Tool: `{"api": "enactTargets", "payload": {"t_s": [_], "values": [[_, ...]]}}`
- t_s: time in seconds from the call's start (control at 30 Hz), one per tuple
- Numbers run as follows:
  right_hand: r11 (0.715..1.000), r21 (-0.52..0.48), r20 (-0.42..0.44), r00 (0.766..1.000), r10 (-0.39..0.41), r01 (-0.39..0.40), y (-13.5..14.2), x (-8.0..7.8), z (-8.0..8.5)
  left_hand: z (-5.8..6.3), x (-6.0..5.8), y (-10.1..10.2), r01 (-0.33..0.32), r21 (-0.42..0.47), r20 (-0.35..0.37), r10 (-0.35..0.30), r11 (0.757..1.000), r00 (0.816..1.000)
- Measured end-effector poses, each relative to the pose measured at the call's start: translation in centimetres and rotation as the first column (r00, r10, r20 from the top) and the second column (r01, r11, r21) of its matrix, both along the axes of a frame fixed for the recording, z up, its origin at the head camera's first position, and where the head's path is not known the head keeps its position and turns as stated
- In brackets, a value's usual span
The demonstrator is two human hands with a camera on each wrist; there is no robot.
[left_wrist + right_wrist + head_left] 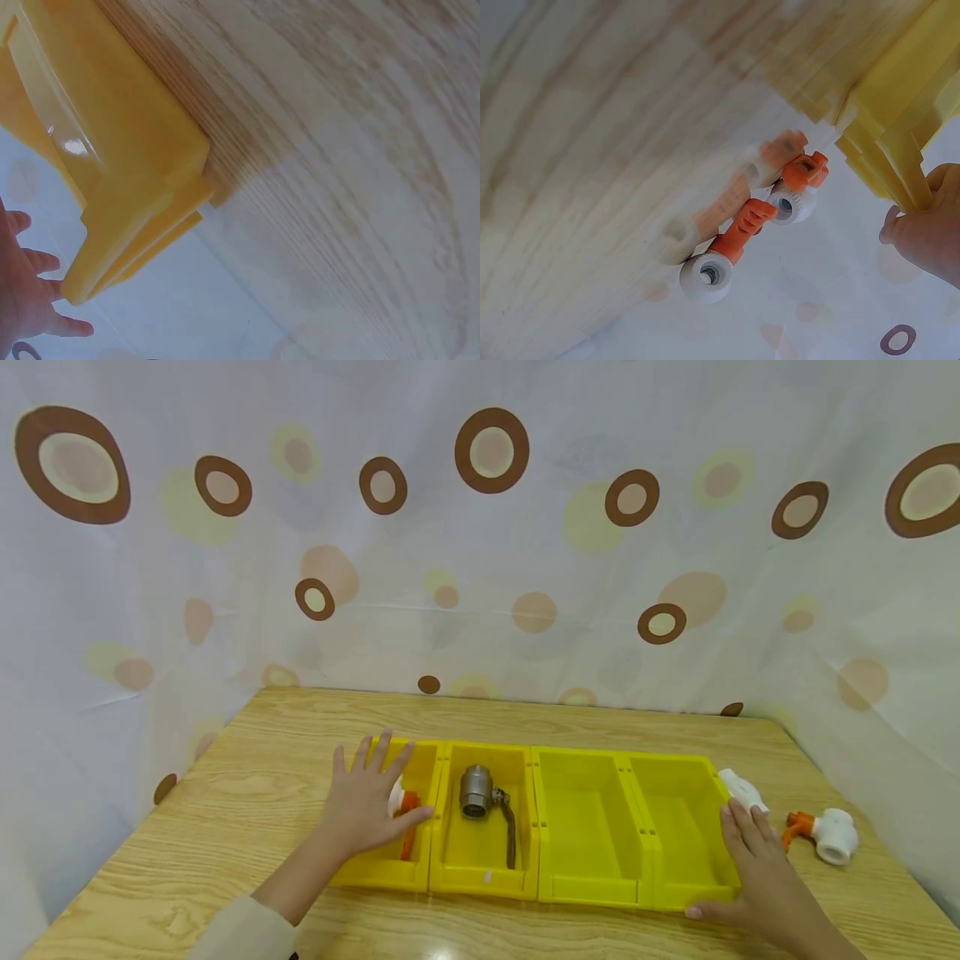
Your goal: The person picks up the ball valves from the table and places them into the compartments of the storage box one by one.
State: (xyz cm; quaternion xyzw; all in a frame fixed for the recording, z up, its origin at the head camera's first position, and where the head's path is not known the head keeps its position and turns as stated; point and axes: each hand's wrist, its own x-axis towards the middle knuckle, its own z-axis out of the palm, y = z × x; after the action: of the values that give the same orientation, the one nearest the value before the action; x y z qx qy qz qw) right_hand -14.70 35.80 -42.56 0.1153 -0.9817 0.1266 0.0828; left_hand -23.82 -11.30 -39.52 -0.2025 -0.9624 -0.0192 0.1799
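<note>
A row of joined yellow bins point(487, 882) sits on the wooden table. My left hand point(367, 810), fingers spread, is at the leftmost bin and partly covers a white valve with an orange handle point(408, 802) inside it. In the left wrist view, its fingers are beside a yellow bin corner point(135, 202). A metal ball valve point(476, 792) with a lever lies in the second bin. At the row's right end, my right hand point(765, 881) lies along the outer wall with extended fingers, its thumb near the front corner. The right wrist view shows that hand point(934, 225) touching the bin edge.
Right of the bins, a white plastic valve with an orange handle point(836, 837) lies on the table point(225, 793). Another white valve point(742, 789) is partly hidden behind my right hand. A patterned curtain point(540, 552) hangs behind and along both sides.
</note>
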Motion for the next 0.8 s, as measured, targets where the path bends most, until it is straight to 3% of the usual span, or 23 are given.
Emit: {"api": "enactTargets", "payload": {"t_s": [0.33, 0.63, 0.8], "values": [[1.0, -0.001, -0.013, 1.0, 0.001, -0.001, -0.1, 0.0, 0.0, -0.5, 0.6, -1.7, -0.033, 0.067, 0.058, 0.029, 0.997, 0.998], [1.0, 0.013, -0.066, 0.998, 0.019, -0.018, 0.1, 0.0, -0.4, -1.2, 0.9, -3.0, -0.02, 0.074, 0.008, 0.019, 0.997, 1.0], [1.0, 0.006, -0.052, 0.998, 0.018, -0.018, 0.1, 0.0, -0.4, -1.4, 1.0, -3.5, -0.021, 0.075, 0.016, 0.02, 0.997, 1.0]]}}
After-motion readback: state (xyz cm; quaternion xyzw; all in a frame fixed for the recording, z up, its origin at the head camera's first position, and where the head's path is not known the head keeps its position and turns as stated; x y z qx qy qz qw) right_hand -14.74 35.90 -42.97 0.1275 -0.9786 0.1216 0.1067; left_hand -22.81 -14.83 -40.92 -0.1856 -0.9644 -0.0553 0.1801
